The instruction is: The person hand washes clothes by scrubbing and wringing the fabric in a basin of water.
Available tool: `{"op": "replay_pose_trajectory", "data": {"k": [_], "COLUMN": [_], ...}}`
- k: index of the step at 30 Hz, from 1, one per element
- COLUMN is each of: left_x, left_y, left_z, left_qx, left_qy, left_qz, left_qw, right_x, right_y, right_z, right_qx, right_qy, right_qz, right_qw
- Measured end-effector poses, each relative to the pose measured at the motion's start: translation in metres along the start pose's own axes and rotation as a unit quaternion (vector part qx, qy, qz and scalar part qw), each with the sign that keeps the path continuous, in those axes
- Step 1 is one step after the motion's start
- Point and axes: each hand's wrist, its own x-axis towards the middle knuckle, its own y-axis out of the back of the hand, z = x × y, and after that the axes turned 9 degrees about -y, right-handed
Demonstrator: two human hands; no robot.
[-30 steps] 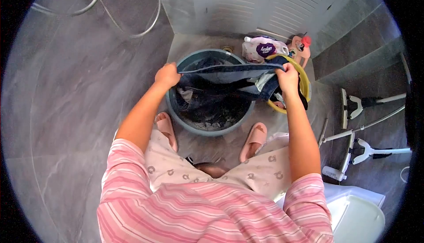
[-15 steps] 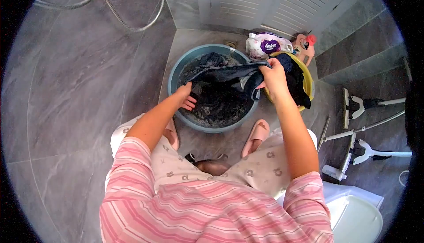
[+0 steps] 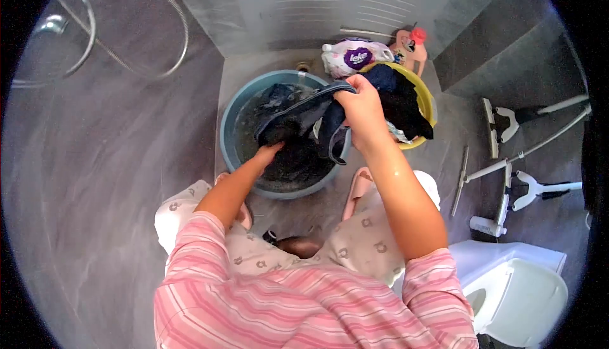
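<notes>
My right hand [image 3: 361, 103] is closed on the bunched band of a dark navy garment [image 3: 304, 105], raised over the right side of a blue-grey basin [image 3: 229, 152]. From there the garment's edge curves down to the left, and a loose strip hangs beside the hand. Inside the basin are dark water and more dark cloth [image 3: 279, 95]. Low in the basin, my left hand [image 3: 269, 152] is at the garment's lower part; its fingers are hidden by the dark cloth, so their grip does not show.
A yellow basin [image 3: 432, 111] with dark clothes stands to the right. Behind it are a white and purple "leke" bottle [image 3: 355, 57] and a pink jug with a red cap [image 3: 411, 51]. Mops [image 3: 507, 124] lean at the right, near a toilet [image 3: 533, 298]. A shower hose [image 3: 184, 38] hangs at upper left.
My left hand has gone down into the basin, its fingers now covered by cloth. The garment hangs more slackly from my right hand. The view has shifted a little.
</notes>
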Motion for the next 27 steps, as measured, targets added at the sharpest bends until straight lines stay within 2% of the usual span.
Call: {"op": "replay_pose_trajectory", "data": {"k": [1,2,4,5,6,8,9,10,13,14,16,18,19,20,22,25,27], "left_x": [0.005,0.009,-0.025,-0.039,-0.049,-0.059,-0.06,-0.068,-0.07,-0.072,-0.115,-0.162,-0.164,-0.167,-0.165,-0.153,-0.149], "left_y": [-0.004,-0.005,0.004,0.003,0.008,0.018,0.024,0.031,0.054,0.056,0.043,0.024,0.015,0.007,-0.005,-0.002,0.002], "left_z": [-0.004,-0.009,0.024,0.049,0.065,0.089,0.101,0.111,0.124,0.124,0.156,0.179,0.173,0.169,0.166,0.17,0.17], "left_qx": [-0.003,-0.003,-0.028,0.009,0.012,0.191,0.163,0.172,0.233,0.236,0.18,0.338,0.341,0.313,0.323,0.334,0.289], "left_qy": [0.042,0.043,0.013,0.028,0.026,-0.13,-0.175,-0.172,-0.34,-0.339,-0.371,-0.348,-0.378,-0.352,-0.344,-0.32,-0.346], "left_qz": [0.007,0.003,-0.071,-0.025,-0.02,0.081,0.069,0.05,0.001,0.002,-0.071,-0.046,-0.016,-0.006,0.058,0.029,0.042], "left_qw": [0.999,0.999,0.997,0.999,0.999,0.97,0.968,0.969,0.911,0.911,0.908,0.873,0.861,0.882,0.88,0.886,0.891], "right_x": [0.003,0.006,0.017,0.023,0.025,0.028,0.029,0.033,0.043,0.043,0.04,0.034,0.023,0.015,0.003,0.005,0.01], "right_y": [0.003,0.005,0.013,0.016,0.017,0.019,0.021,0.02,0.014,0.01,0.0,-0.013,-0.02,-0.028,-0.043,-0.048,-0.045], "right_z": [0.0,0.001,0.008,0.008,0.007,0.004,0.003,0.006,0.013,0.015,0.019,0.024,0.023,0.026,0.03,0.036,0.034], "right_qx": [0.019,0.039,0.063,0.087,0.091,0.122,0.12,0.125,0.135,0.159,0.182,0.2,0.202,0.206,0.19,0.134,0.13], "right_qy": [-0.005,-0.012,-0.025,-0.033,-0.03,-0.057,-0.063,-0.061,-0.084,-0.093,-0.104,-0.109,-0.108,-0.093,-0.098,-0.086,-0.082], "right_qz": [0.003,0.004,0.0,-0.007,-0.01,-0.006,-0.014,-0.016,0.003,-0.009,-0.025,-0.072,-0.092,-0.126,-0.14,-0.185,-0.222], "right_qw": [1.0,0.999,0.998,0.996,0.995,0.991,0.991,0.99,0.987,0.983,0.977,0.971,0.969,0.966,0.967,0.97,0.963]}}
